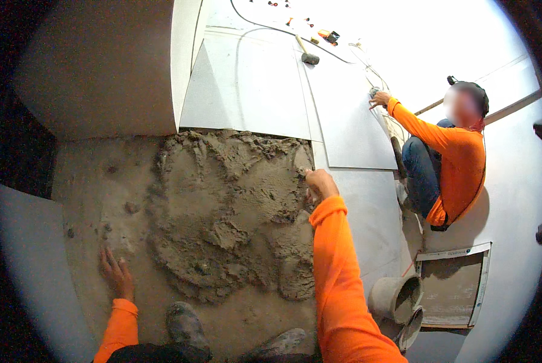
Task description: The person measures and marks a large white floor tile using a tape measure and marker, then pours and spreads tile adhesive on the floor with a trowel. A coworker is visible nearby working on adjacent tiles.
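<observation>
A thick bed of wet grey-brown mortar (234, 212) is spread over the floor in front of me, rough and lumpy on top. My right hand (321, 183) is closed at its right edge, beside the laid tiles. It grips what looks like a trowel, whose mortar-coated blade (302, 158) points away from me; the handle is mostly hidden by my fingers. Left of the mortar, my left hand (118, 277) rests on the dusty bare floor (110, 206) with its fingers stretched out, holding nothing.
Large pale tiles (253, 85) border the mortar at the far side and right. A mallet (309, 57) lies on them. At right squats a co-worker (458, 151) in orange, one hand reaching to a tile's edge. Mortar-smeared buckets (395, 297) stand lower right, beside a framed mortar-covered panel (451, 287).
</observation>
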The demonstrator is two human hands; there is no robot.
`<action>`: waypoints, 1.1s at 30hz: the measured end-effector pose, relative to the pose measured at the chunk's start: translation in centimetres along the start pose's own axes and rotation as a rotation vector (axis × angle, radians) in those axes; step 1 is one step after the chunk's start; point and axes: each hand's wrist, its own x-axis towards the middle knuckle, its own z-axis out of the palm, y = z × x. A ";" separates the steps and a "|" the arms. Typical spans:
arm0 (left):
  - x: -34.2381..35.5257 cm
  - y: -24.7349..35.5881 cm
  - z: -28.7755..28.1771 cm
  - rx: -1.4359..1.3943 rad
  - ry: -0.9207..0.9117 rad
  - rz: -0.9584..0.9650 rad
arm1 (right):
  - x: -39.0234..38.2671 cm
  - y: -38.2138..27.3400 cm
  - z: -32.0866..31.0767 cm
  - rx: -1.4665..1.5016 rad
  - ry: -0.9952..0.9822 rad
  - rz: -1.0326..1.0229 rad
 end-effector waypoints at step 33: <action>0.1 -0.5 0.9 0.100 0.075 0.006 | -11.3 -0.5 1.1 0.141 -0.102 -0.578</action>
